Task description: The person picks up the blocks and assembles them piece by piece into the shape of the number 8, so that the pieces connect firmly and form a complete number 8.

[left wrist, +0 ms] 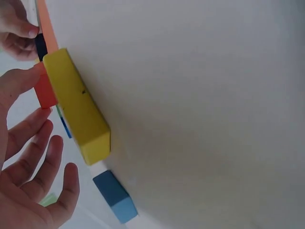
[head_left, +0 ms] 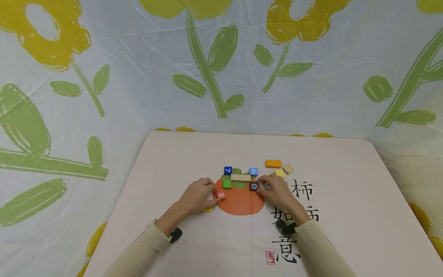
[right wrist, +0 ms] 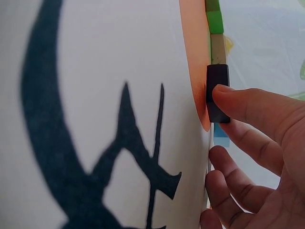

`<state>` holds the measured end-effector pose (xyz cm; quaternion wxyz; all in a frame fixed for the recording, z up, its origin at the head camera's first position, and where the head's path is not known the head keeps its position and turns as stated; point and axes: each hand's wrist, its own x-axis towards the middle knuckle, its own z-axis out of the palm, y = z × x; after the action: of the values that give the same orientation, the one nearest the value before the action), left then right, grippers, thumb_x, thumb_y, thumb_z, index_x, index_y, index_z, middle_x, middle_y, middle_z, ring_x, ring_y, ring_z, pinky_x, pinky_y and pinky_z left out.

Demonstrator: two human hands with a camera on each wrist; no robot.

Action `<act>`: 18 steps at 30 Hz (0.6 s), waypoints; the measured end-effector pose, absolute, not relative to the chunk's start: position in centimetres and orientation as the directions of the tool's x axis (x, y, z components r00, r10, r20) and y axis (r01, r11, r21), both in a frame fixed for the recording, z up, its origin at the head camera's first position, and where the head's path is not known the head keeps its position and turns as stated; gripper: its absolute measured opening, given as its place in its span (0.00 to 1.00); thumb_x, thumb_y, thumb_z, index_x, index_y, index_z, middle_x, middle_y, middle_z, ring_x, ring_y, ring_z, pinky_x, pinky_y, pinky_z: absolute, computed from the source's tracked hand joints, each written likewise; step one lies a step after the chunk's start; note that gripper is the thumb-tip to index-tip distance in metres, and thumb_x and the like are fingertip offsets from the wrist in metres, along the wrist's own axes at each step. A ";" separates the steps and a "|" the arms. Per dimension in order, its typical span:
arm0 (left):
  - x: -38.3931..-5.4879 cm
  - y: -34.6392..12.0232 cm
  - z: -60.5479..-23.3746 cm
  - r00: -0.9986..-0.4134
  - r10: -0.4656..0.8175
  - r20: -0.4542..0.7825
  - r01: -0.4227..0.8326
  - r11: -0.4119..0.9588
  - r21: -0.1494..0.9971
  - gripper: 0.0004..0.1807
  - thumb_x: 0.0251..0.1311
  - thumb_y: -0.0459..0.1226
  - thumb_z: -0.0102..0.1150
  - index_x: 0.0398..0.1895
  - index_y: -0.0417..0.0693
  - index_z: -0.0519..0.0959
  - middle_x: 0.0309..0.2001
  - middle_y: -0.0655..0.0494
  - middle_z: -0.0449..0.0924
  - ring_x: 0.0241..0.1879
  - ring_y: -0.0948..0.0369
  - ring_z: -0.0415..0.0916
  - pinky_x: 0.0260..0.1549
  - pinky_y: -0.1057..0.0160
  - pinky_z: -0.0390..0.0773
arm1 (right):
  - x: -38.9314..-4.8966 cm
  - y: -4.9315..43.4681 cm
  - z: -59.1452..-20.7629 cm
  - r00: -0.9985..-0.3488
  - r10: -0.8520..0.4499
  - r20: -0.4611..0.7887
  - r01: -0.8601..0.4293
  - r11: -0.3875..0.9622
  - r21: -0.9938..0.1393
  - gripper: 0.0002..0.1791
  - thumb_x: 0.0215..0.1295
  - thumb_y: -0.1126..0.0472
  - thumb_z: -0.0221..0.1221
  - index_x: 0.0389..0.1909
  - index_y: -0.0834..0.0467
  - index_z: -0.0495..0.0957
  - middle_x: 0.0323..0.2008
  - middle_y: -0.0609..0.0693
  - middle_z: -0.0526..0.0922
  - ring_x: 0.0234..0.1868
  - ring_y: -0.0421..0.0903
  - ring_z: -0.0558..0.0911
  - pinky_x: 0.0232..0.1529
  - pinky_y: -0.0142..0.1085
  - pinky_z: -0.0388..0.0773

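My left hand [head_left: 199, 195] pinches a red block [head_left: 221, 196] with a white character between thumb and index finger. In the left wrist view the other fingers of that hand are spread beside it. A black block [head_left: 254, 186] marked with a white ring is pinched by the thumb and index finger of my right hand [head_left: 277, 190]. Between the hands lie a green block [head_left: 226, 184] and a plain wooden bar [head_left: 240, 177]. Behind them are a dark blue block [head_left: 228, 170] marked 7 and a light blue block [head_left: 253, 171].
A yellow block [left wrist: 78, 105] lies near the left hand, mostly hidden in the head view, with a blue block [left wrist: 115, 196] beyond it. An orange block [head_left: 273, 164], a yellow piece [head_left: 279, 174] and a small wooden piece [head_left: 288, 169] lie at the right back of the printed table [head_left: 346, 184].
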<state>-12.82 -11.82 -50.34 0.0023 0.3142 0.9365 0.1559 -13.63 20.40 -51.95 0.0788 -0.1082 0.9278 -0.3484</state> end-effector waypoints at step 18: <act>-12.4 -9.8 -51.5 -0.853 0.516 0.071 0.517 0.823 0.236 0.19 0.55 0.55 0.71 0.35 0.50 0.84 0.34 0.60 0.74 0.31 0.63 0.70 0.30 0.63 0.72 | -13.8 20.3 -52.1 -0.965 -0.253 -0.061 -0.152 0.737 -0.659 0.16 0.61 0.57 0.70 0.49 0.51 0.83 0.41 0.51 0.76 0.45 0.53 0.73 0.46 0.50 0.70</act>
<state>-12.37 -9.77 -51.53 -0.0022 0.2707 0.9546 0.1244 -13.78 20.35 -52.10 0.0735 -0.1090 0.9290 -0.3459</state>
